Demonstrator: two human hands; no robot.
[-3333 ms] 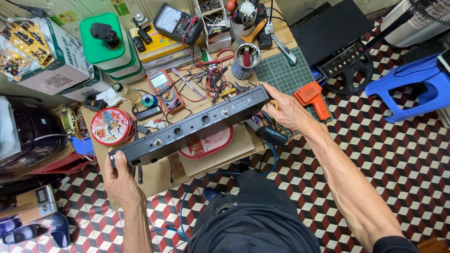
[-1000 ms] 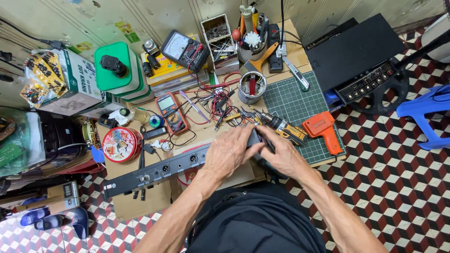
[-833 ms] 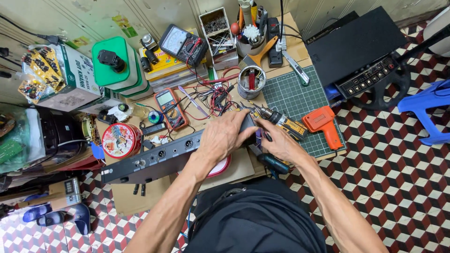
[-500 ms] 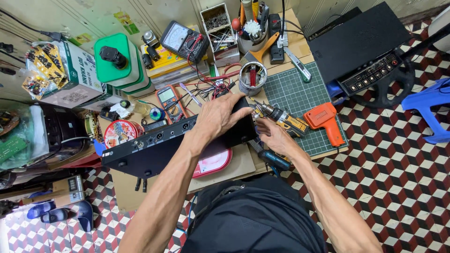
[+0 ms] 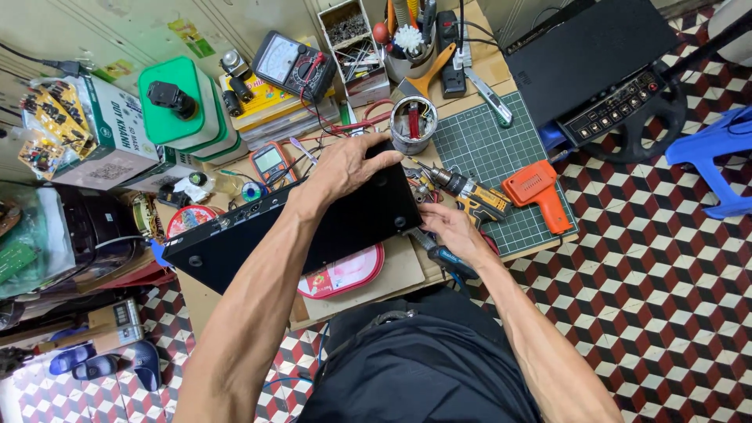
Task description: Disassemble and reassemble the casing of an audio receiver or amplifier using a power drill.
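1. The long black audio unit (image 5: 313, 235) is tipped on edge above the cluttered surface (image 5: 407, 270), its flat underside turned toward the camera; its right end could swing down onto the cordless drill (image 5: 470, 196) or the metal tin of tools (image 5: 413, 125) just beside it, if the hold on top slips.
2. The red and black test leads (image 5: 345, 125) lie behind the unit near the grey multimeter (image 5: 272, 160); dragging the case back could snag them and pull the meter along.
3. The far left end of the unit hangs out past the round red tin (image 5: 188, 219) with nothing under it that shows; I judge this end is the likelier to drop.
4. Left hand (image 5: 348, 164): fingers spread and curled over the upper rear edge of the unit, palm pressed on the case; a partly open grip, holding by pressure rather than wrapping round.
5. Right hand (image 5: 450, 231): at the lower right corner of the unit, fingers bent against its end; how firmly this grip clasps the corner I cannot tell.
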